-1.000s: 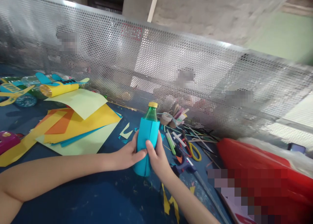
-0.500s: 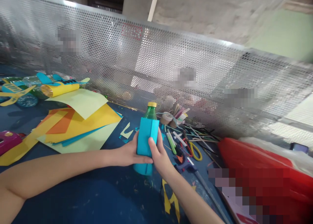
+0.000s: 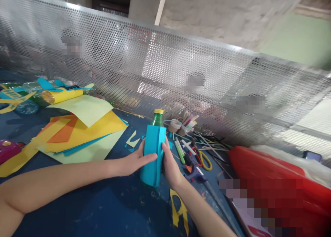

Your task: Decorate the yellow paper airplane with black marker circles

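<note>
A green plastic bottle (image 3: 158, 120) with a yellow cap stands upright in front of me on the blue table. Blue paper (image 3: 152, 140) wraps its body, and the paper's overlapping edge runs down the side facing me. My left hand (image 3: 141, 159) holds the wrapped bottle from the left, its thumb lying across the paper. From the right my right hand (image 3: 171, 163) grips it, with the thumb near the paper's edge. The fingers of both hands are partly hidden behind the bottle.
Coloured paper sheets (image 3: 88, 137) lie left, below paper-decorated bottles (image 3: 64, 95). Right of the bottle are markers (image 3: 180, 151), yellow-handled scissors (image 3: 206, 161) and a glue gun (image 3: 195, 173). Yellow paper scraps (image 3: 178, 209) lie near my right forearm. A perforated metal screen (image 3: 108, 54) stands behind; a red bag (image 3: 269, 164) is right.
My right thumb has moved off the front of the paper to its right side. My left thumb has risen higher on the wrap. The paper's edge now stands out more.
</note>
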A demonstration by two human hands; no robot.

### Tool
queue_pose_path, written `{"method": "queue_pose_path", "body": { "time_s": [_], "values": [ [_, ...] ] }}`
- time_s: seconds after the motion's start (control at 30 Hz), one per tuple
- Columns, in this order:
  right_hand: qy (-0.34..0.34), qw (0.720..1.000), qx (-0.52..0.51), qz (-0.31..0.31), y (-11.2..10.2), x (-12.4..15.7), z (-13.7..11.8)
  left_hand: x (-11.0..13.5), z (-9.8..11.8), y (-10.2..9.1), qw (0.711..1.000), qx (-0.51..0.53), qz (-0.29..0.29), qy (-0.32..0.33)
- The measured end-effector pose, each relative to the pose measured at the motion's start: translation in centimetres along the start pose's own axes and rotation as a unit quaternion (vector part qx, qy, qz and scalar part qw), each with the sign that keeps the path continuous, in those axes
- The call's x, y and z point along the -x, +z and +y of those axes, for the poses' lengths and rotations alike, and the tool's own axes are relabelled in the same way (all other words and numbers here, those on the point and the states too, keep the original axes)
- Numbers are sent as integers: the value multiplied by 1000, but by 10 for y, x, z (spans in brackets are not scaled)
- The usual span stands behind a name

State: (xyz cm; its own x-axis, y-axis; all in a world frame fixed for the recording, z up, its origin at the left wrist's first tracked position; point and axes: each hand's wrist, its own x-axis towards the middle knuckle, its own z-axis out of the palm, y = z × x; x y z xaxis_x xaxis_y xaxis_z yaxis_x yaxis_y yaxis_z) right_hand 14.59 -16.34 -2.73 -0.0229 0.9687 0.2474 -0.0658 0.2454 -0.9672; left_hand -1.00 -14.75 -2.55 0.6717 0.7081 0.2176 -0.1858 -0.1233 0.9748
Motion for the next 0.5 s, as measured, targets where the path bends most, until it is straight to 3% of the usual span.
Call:
{"method": "queue_pose_path", "body": {
  "time_s": [0.07,0.27,0.43,0.5],
  "values": [
    [12,1000,-19,4,0,0,-1,1,0,-1,999,28,5,-17],
    [7,1000,-10,13,0,0,-4,0,-3,-3,999,-15,10,-34],
    [11,1000,-3,-18,-1,0,-3,-6,-7,-3,999,-27,31,22],
    [-20,999,39,-10,-1,1,-3,-7,-5,-4,997,-50,43,35]
  ]
}}
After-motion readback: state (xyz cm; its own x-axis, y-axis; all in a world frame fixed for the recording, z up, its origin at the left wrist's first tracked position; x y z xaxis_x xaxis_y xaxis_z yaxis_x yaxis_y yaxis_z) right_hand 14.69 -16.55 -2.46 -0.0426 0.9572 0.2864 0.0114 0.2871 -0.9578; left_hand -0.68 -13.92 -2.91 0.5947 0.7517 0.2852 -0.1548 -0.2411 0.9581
